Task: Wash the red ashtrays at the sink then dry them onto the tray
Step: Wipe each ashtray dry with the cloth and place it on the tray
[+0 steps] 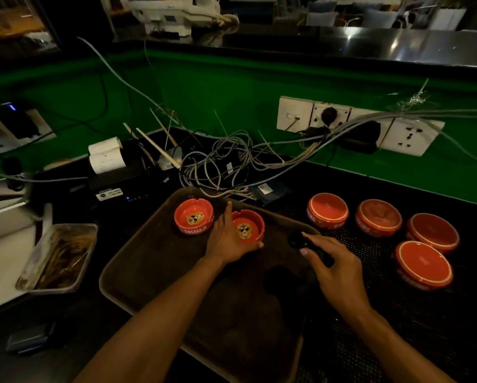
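Note:
A brown tray (154, 261) lies on the dark counter in front of me. Two red ashtrays stand upright at its far end: one (193, 219) at the left with "SINGARAJA" on its side, and a second (249, 226) beside it. My left hand (227, 239) is wrapped around the second ashtray, which rests on the tray. My right hand (334, 269) hovers over the tray's right edge and holds a small dark thing (296, 240) that I cannot identify. Several more red ashtrays (327, 210) sit upside down on the black mat to the right.
A tangle of grey cables (220, 164) lies just behind the tray under wall sockets (342, 120). A receipt printer (113, 167) stands at the back left. A metal tray (57, 258) with dirty utensils sits at the left. The green wall (231, 87) bounds the counter.

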